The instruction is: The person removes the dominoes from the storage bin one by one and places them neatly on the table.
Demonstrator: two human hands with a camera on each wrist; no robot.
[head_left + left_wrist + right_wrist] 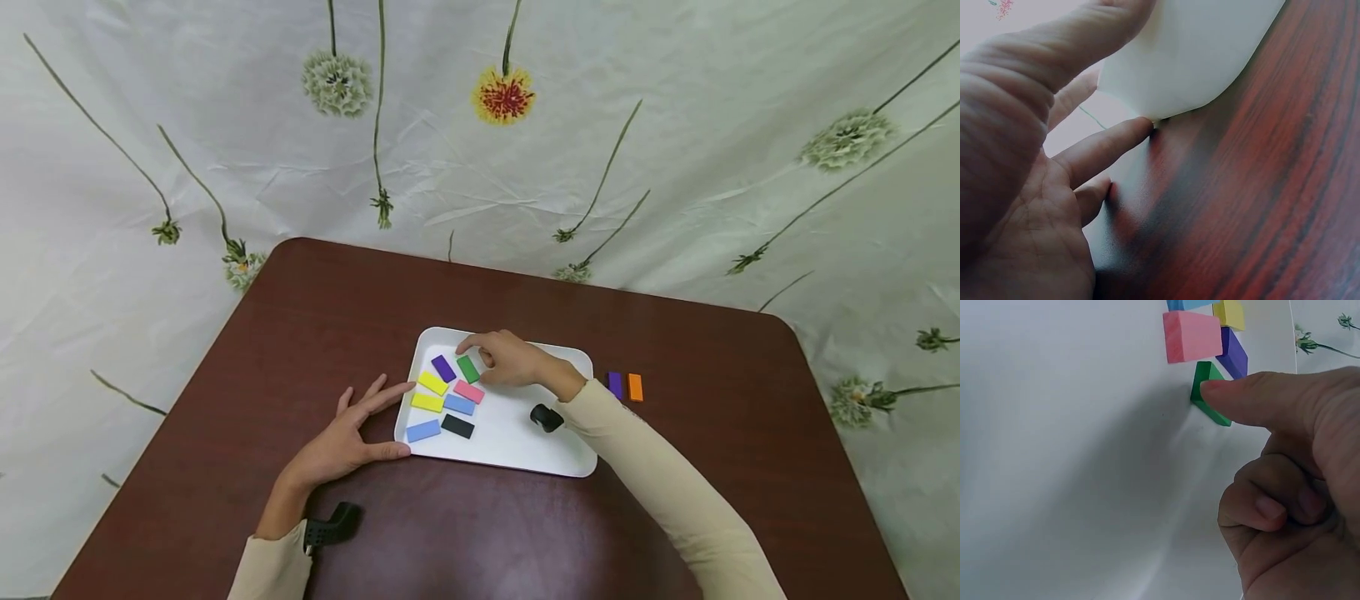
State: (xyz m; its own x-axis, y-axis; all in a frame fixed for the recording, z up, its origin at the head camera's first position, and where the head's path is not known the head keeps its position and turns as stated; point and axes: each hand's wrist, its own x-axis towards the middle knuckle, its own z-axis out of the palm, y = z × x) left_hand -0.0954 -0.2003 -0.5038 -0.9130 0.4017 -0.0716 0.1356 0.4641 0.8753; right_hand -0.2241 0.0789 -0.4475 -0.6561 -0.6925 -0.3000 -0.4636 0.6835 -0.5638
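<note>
A white tray point(517, 442) lies on the dark table, with small coloured blocks spread over its left half. My right hand point(513, 358) reaches over the tray and pinches a green block point(468, 369) between thumb and forefinger at its two ends. In the right wrist view the thumb point(1241, 397) overlaps the green block, while the other fingers are curled in. Beside it lie a purple block point(443, 368) and a pink block point(468, 392). My left hand point(341, 446) has its fingers spread, with forefinger and thumb touching the tray's left edge.
Two yellow blocks point(427, 402), two blue blocks point(459, 404) and a black block point(457, 426) also lie on the tray. Right of the tray, a second purple block point(615, 385) and an orange block point(635, 387) rest on the table point(720, 467). Behind hangs a flowered cloth point(450, 142).
</note>
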